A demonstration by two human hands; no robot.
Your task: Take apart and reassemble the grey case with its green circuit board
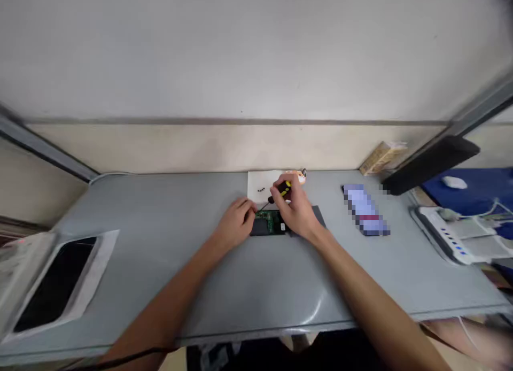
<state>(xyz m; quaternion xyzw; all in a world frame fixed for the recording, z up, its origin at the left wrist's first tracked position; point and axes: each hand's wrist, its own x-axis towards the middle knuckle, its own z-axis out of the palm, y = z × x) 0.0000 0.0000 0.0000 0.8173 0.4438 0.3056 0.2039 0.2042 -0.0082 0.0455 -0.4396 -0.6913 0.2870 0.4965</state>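
Observation:
A black and yellow screwdriver (284, 188) is gripped in my right hand (298, 213), its shaft slanting down to the left. The tip meets the upper left part of a green circuit board (271, 219) inside an opened dark electronic device (260, 227). Against the device's left end, my left hand (236, 224) has its fingers curled together, with the fingertips close to the screwdriver tip. Just behind lies a white sheet of paper (256, 181) with several tiny dark pieces (261, 189) on it, possibly screws. My right hand partly hides the device and the paper.
On the right are a phone with a blurred screen (366, 210), a small box (382, 156) by the wall and a white device with lights (444, 232). A black-screened tablet or phone (58, 283) lies at the left. A small orange and white object (297, 175) sits behind my right hand.

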